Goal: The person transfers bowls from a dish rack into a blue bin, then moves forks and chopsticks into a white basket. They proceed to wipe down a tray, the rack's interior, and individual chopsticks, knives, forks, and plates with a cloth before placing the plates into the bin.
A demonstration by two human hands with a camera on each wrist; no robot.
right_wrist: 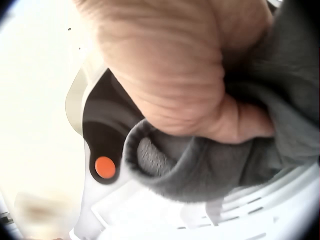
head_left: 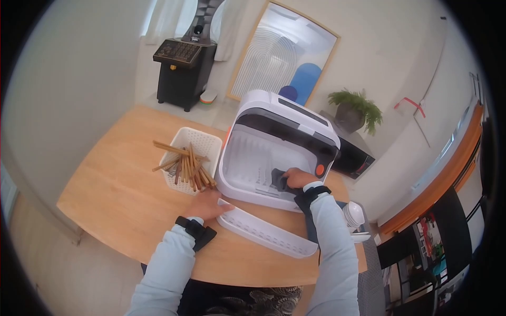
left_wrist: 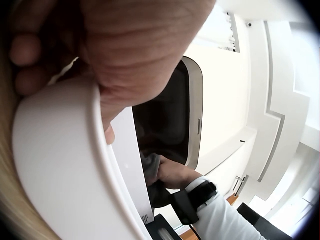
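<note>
My left hand (head_left: 204, 205) grips the left end of a long white plastic tray (head_left: 266, 233) with slots, in front of a white storage box. In the left wrist view, the thumb lies over the rim of the tray (left_wrist: 60, 150). Inside the storage box (head_left: 243, 194), my right hand (head_left: 299, 179) holds a dark grey cloth (head_left: 278, 180) low against the ribbed interior. Close up in the right wrist view, the thumb presses into the bunched grey cloth (right_wrist: 200, 175), and the other fingers are partly hidden. A dark-tinted lid (head_left: 279, 136) stands raised above the box's opening.
Left of the box, a white perforated basket (head_left: 203, 134) holds many wooden chopsticks (head_left: 192, 167). Stacked white bowls (head_left: 354, 213) stand at the table's right edge. An orange button (head_left: 320, 169) sits on the lid's side. The wooden table (head_left: 126, 195) extends leftward.
</note>
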